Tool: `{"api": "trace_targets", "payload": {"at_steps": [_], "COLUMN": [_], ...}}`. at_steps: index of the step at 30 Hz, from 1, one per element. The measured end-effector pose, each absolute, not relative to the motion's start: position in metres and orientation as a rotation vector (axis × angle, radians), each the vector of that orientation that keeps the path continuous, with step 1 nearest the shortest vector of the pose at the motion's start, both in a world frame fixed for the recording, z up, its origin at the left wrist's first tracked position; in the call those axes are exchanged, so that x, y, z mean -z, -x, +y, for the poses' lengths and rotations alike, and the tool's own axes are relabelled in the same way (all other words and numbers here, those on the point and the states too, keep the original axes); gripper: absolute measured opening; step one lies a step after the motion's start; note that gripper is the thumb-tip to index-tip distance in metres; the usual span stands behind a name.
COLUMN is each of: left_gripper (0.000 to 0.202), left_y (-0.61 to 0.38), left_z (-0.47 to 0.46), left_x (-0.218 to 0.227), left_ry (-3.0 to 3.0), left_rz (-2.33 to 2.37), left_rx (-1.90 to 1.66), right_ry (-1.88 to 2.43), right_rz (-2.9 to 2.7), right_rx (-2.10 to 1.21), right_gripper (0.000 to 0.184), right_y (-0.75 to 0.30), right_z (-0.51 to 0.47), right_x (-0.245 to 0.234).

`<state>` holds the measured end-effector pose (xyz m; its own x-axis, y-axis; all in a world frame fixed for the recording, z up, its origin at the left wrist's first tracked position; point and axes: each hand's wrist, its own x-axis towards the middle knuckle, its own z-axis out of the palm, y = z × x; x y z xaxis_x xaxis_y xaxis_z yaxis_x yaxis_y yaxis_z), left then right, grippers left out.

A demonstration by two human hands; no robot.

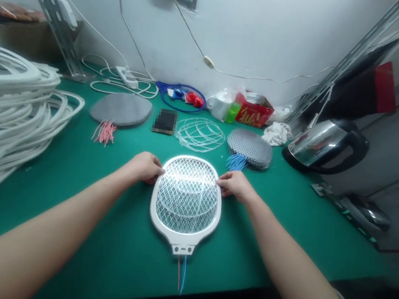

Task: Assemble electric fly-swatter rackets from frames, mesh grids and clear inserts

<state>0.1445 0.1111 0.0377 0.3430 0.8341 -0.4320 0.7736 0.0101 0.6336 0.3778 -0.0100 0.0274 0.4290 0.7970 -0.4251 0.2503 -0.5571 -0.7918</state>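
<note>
White plastic bug-zapper racket (pixel 186 198) lies flat on green table (pixel 121 254), between two hands. Left hand (pixel 145 167), right hand (pixel 235 185) both grip its sides. One thin red wire (pixel 177 273), one thin blue wire (pixel 183 274) stick out bottom.

The white plastic frame of an electric fly swatter (pixel 170 230), set flat on a green mat (pixel 90 253), is held at opposite sides of its rim by the left hand (pixel 145 167) and the right hand (pixel 235 185). Just beyond the right fingers (pixel 224 184), a bundle of blue wires (pixel 236 162) is seen against a grey mesh disc (pixel 249 147). Red and blue leads (pixel 182 274) trail from the handle, below the fingers. Pink wires (pixel 104 132) lie well beyond the left fingers (pixel 153 170).
</note>
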Motion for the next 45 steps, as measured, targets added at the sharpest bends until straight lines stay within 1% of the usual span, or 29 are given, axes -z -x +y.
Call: {"api": "trace_targets", "payload": {"at_steps": [5, 10, 12, 14, 16, 19, 20, 22, 24, 29, 31, 34, 36, 40, 43, 45], "left_gripper": [0.024, 0.024, 0.027, 0.034, 0.037, 0.030, 0.029, 0.034, 0.038, 0.038, 0.039, 0.039, 0.034, 0.023, 0.026, 0.031], "left_y": [-0.143, -0.144, -0.145, -0.148, -0.152, -0.159, -0.161, -0.165, -0.168, -0.167, -0.165, -0.162, -0.161, -0.164, -0.167, -0.166], "left_z": [0.116, 0.123, 0.124, 0.123, 0.119, 0.106, 0.101, 0.090, 0.080, 0.071, 0.074, 0.088, 0.104, 0.132, 0.143, 0.148], "left_x": [-0.032, -0.023, -0.024, -0.029, -0.035, -0.040, -0.039, -0.033, -0.025, -0.007, -0.006, -0.012, -0.019, -0.032, -0.033, -0.030], "left_ry": [-1.698, -1.712, -1.735, -1.856, -2.037, -2.225, -2.251, -2.303, -2.378, -2.530, -2.502, -2.368, -2.283, -2.119, -1.961, -1.908], "left_rz": [1.415, 1.432, 1.455, 1.483, 1.500, 1.538, 1.561, 1.601, 1.642, 1.722, 1.671, 1.535, 1.492, 1.475, 1.420, 1.383], "left_rx": [-0.112, -0.073, -0.040, 0.019, 0.065, 0.044, 0.021, -0.035, -0.101, -0.265, -0.330, -0.282, -0.211, -0.128, -0.055, -0.019], "right_ry": [1.973, 2.015, 2.035, 2.060, 2.117, 2.208, 2.248, 2.343, 2.423, 2.471, 2.426, 2.335, 2.282, 2.223, 2.191, 2.195], "right_rz": [-0.901, -0.956, -0.958, -0.994, -1.138, -1.340, -1.371, -1.426, -1.494, -1.483, -1.463, -1.375, -1.307, -1.279, -1.258, -1.247], "right_rx": [-1.155, -1.106, -1.094, -1.064, -0.936, -0.630, -0.508, -0.270, -0.087, 0.028, -0.018, -0.352, -0.566, -0.750, -0.917, -0.983], "right_gripper": [0.005, 0.009, 0.010, 0.006, 0.011, 0.009, 0.013, 0.022, 0.025, 0.025, 0.025, 0.019, 0.015, 0.009, 0.003, 0.003], "right_y": [-0.383, -0.382, -0.381, -0.381, -0.379, -0.370, -0.365, -0.356, -0.348, -0.344, -0.348, -0.359, -0.368, -0.380, -0.384, -0.387], "right_z": [-0.011, -0.007, -0.006, -0.007, -0.011, -0.018, -0.020, -0.024, -0.026, -0.027, -0.027, -0.019, -0.008, 0.015, 0.027, 0.031], "right_x": [-0.027, -0.027, -0.028, -0.030, -0.030, -0.024, -0.021, -0.014, -0.007, 0.003, 0.001, -0.007, -0.015, -0.029, -0.032, -0.031]}}
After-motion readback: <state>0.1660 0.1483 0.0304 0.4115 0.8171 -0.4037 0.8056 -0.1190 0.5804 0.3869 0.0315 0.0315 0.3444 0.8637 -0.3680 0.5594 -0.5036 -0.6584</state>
